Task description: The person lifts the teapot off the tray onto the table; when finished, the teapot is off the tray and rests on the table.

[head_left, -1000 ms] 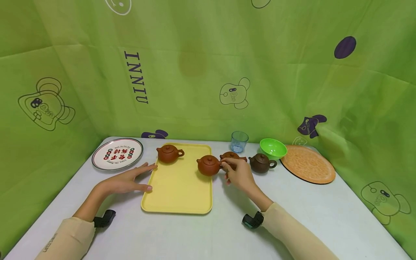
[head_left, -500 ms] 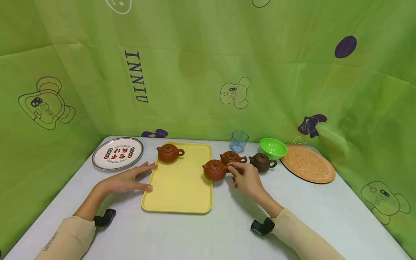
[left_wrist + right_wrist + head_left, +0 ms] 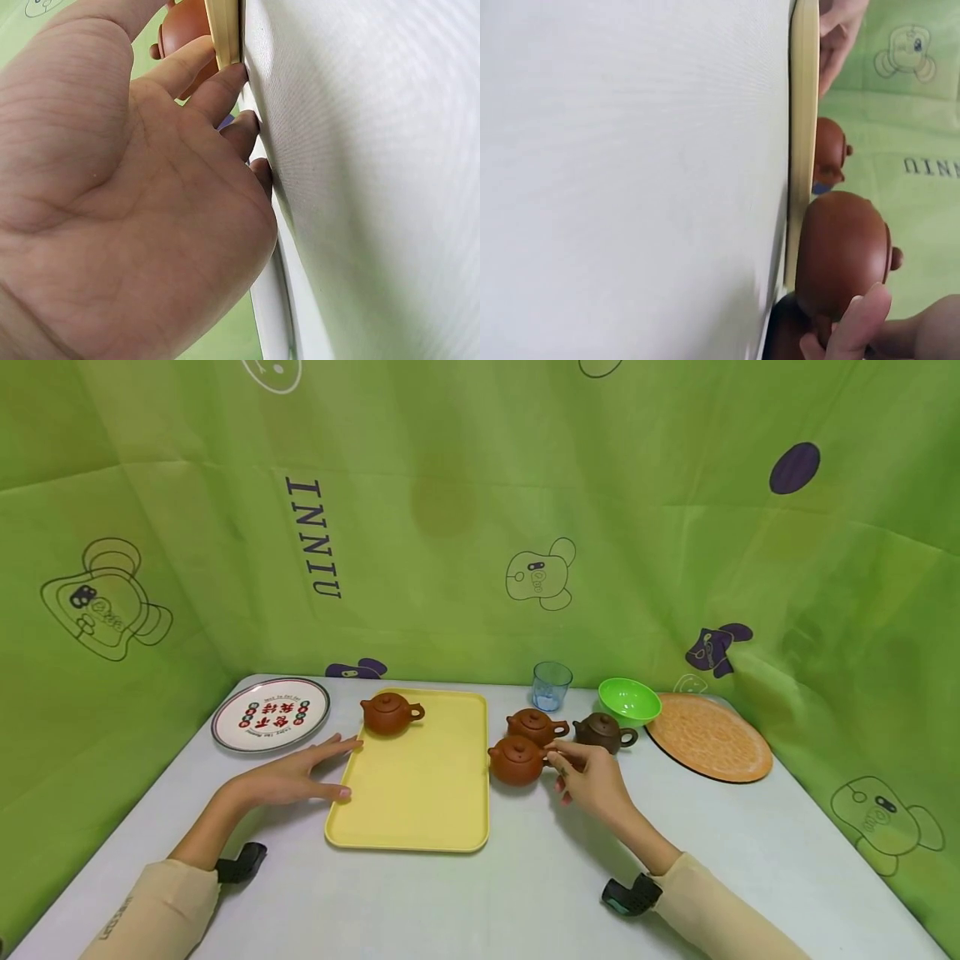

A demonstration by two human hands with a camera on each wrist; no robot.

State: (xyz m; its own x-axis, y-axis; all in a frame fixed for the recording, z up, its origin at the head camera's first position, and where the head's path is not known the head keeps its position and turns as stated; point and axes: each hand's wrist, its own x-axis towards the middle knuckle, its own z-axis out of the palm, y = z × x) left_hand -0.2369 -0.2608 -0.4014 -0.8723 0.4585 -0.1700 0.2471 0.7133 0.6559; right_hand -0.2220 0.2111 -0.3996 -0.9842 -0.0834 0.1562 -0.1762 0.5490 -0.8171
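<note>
My right hand [image 3: 596,781] pinches the handle of a reddish-brown teapot [image 3: 516,762] just beyond the right edge of the yellow tray [image 3: 420,802]. In the right wrist view this teapot [image 3: 844,251] is upright, low over the white table; whether it touches the cloth I cannot tell. Close behind it stands another reddish-brown teapot [image 3: 529,724]. A third, similar teapot [image 3: 386,717] sits on the tray's far left corner. My left hand [image 3: 288,777] spreads its fingers against the tray's left edge, and its fingertips [image 3: 236,73] touch the tray there.
A dark brown teapot [image 3: 598,734] stands right of the reddish ones. Behind are a blue glass [image 3: 552,687] and a green bowl [image 3: 630,703]. An orange round mat [image 3: 708,739] lies far right, and a printed oval plate [image 3: 232,737] far left. Green cloth [image 3: 435,527] hangs behind.
My right hand has carried the held teapot rightward and toward me, from over the tray's right edge to beside it. The left hand and the tray stay where they were.
</note>
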